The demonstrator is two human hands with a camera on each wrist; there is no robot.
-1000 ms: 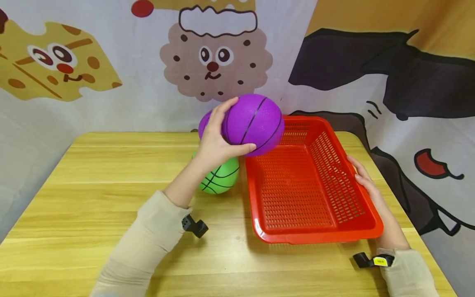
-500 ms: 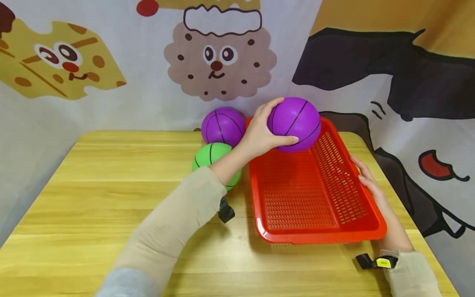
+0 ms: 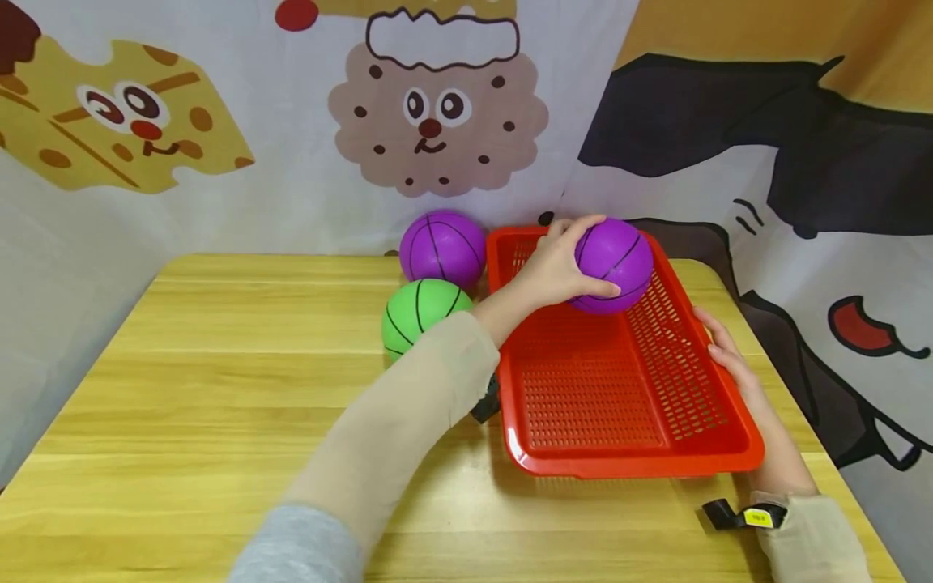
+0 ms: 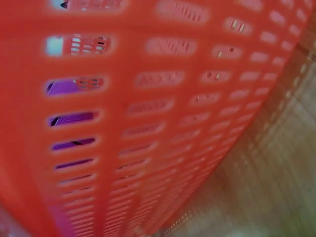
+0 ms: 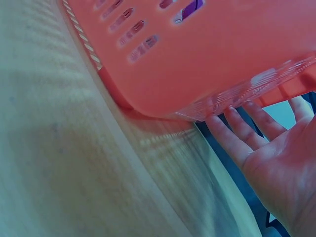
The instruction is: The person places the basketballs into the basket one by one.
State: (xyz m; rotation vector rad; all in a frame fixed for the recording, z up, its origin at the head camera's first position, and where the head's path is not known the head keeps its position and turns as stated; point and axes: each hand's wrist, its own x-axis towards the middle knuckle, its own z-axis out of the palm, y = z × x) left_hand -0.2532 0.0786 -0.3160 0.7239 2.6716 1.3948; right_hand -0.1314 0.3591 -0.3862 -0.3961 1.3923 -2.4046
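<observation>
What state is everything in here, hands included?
Held purple basketball: gripped by left hand
Left hand: thumb and fingers round that basketball
Right hand: fingers extended, touching red basket
Red basket: opening upward
Other purple basketball: unheld, outside red basket
Green basketball: unheld, partly behind left sleeve

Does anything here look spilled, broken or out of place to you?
Nothing stands out. The purple ball in the left hand and the green ball look undented, the red basket shows no visible cracks, and I see no spill on the wooden table.
</observation>
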